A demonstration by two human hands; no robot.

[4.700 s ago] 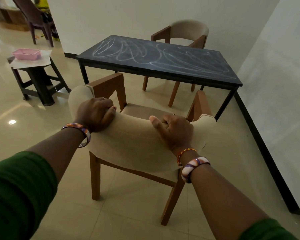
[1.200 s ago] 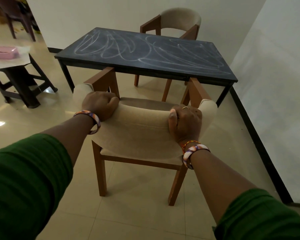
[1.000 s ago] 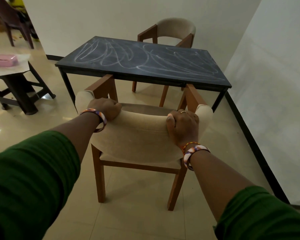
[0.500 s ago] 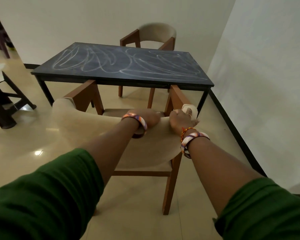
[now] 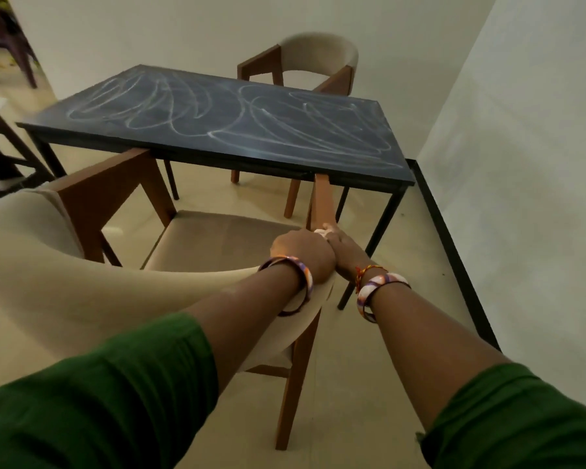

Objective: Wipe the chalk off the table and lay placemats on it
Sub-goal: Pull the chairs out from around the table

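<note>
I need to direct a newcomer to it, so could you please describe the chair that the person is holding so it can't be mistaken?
Start at the dark table scrawled with chalk. Two beige wood-framed chairs flank it; the near chair sits on the camera's side, its wooden arms reaching the table edge. Unlike the far chair by the wall, it has both hands at its backrest's right end.

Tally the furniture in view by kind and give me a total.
Beige upholstered chairs: 2, the near chair gripped by the left hand and right hand, and the far chair
Chalk-marked black table: 1
Dark plastic chair, partly cut off: 1
Dark stool, partly cut off: 1
Total: 5
</note>
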